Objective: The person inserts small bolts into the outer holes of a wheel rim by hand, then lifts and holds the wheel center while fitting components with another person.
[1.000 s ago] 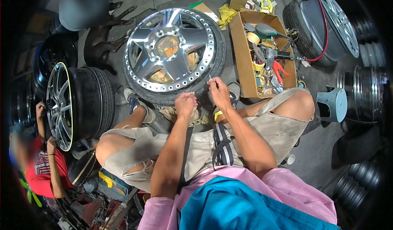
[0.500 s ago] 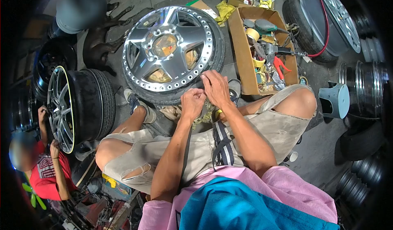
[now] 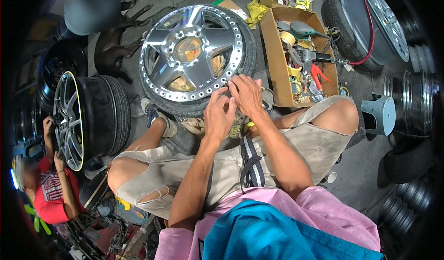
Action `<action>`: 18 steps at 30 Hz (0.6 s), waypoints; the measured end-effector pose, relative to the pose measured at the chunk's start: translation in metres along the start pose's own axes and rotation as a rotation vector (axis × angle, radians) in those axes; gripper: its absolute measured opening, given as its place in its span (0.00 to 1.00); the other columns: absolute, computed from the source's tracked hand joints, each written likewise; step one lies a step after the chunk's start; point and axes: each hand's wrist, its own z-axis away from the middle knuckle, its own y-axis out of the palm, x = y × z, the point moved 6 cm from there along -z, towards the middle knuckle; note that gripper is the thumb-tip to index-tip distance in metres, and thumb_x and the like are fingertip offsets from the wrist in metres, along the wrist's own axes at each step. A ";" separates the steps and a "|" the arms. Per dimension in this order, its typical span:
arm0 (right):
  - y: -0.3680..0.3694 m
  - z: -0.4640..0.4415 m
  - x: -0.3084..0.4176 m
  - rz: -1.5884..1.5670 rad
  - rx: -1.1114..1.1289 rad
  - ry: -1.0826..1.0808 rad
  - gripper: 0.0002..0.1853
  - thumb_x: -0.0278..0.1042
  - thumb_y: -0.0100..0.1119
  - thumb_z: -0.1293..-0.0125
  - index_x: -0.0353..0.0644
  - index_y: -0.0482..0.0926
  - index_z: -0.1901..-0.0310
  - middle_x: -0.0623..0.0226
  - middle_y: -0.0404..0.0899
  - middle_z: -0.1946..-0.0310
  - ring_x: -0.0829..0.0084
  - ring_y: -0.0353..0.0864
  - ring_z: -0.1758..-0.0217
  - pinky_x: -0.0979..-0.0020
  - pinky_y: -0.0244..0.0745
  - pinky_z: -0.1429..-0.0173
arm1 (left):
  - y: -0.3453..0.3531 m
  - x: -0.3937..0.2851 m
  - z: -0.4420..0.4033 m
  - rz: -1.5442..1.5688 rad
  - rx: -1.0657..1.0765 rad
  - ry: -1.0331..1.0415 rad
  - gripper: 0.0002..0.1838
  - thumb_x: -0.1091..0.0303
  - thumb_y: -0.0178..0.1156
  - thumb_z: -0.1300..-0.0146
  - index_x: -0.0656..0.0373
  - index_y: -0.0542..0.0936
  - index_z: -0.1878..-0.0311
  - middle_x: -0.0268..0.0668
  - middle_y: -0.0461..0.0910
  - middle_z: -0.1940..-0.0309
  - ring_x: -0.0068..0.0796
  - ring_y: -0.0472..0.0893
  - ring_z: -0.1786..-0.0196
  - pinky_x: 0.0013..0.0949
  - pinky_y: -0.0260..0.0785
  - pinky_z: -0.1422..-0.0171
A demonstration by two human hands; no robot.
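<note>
Through the head camera I am seeing the polished wheel (image 3: 216, 44) lying face up on the floor (image 3: 354, 165), its tyre (image 3: 250, 61) showing around it. At its near right edge, my left hand (image 3: 219, 114) is curling half open and my right hand (image 3: 247, 95) is arching loosely beside it; I cannot tell whether either is gripping anything. A cardboard box (image 3: 277, 58) is standing to the right.

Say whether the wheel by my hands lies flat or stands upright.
Flat: the wheel lies face up, its spokes spread in full view of the camera above.
</note>
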 end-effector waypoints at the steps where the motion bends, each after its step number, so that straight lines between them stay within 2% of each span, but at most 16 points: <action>1: 0.001 0.000 0.001 -0.008 0.007 -0.004 0.08 0.40 0.56 0.26 0.46 0.80 0.60 0.63 0.79 0.64 0.56 0.79 0.56 0.53 0.63 0.49 | 0.000 -0.003 0.001 -0.009 0.012 -0.016 0.12 0.68 0.62 0.29 0.68 0.84 0.66 0.49 0.82 0.40 0.40 0.85 0.65 0.37 0.76 0.59; 6: 0.007 0.001 -0.002 0.005 0.067 0.015 0.09 0.40 0.55 0.26 0.46 0.79 0.59 0.63 0.80 0.63 0.56 0.78 0.55 0.53 0.62 0.49 | 0.005 0.002 0.002 -0.010 0.043 -0.047 0.12 0.67 0.62 0.29 0.67 0.85 0.65 0.50 0.77 0.32 0.46 0.87 0.60 0.42 0.77 0.56; 8: 0.010 0.001 -0.005 -0.007 0.100 0.027 0.09 0.40 0.55 0.26 0.46 0.79 0.59 0.63 0.80 0.63 0.56 0.78 0.54 0.53 0.62 0.49 | 0.008 0.005 0.002 -0.050 0.123 -0.117 0.14 0.62 0.59 0.28 0.64 0.85 0.62 0.45 0.72 0.27 0.52 0.87 0.55 0.48 0.77 0.48; 11: 0.012 0.001 -0.008 -0.048 0.122 0.029 0.09 0.41 0.54 0.26 0.46 0.79 0.59 0.62 0.80 0.63 0.56 0.79 0.54 0.53 0.62 0.48 | 0.007 0.001 0.002 -0.040 0.077 -0.076 0.13 0.66 0.61 0.29 0.67 0.85 0.64 0.51 0.74 0.30 0.50 0.86 0.56 0.44 0.76 0.49; 14: 0.019 0.004 -0.013 -0.122 0.166 0.037 0.09 0.41 0.54 0.26 0.46 0.79 0.59 0.62 0.81 0.63 0.56 0.79 0.53 0.52 0.62 0.48 | 0.005 0.001 0.002 -0.053 0.105 -0.066 0.14 0.65 0.61 0.30 0.68 0.85 0.66 0.51 0.75 0.30 0.50 0.86 0.55 0.45 0.76 0.46; 18: 0.014 0.003 -0.013 -0.124 0.074 0.056 0.11 0.43 0.54 0.25 0.46 0.79 0.59 0.63 0.81 0.63 0.55 0.79 0.54 0.52 0.61 0.49 | 0.004 0.000 0.005 -0.042 0.101 -0.050 0.14 0.66 0.62 0.31 0.68 0.84 0.68 0.52 0.75 0.31 0.51 0.86 0.54 0.46 0.76 0.47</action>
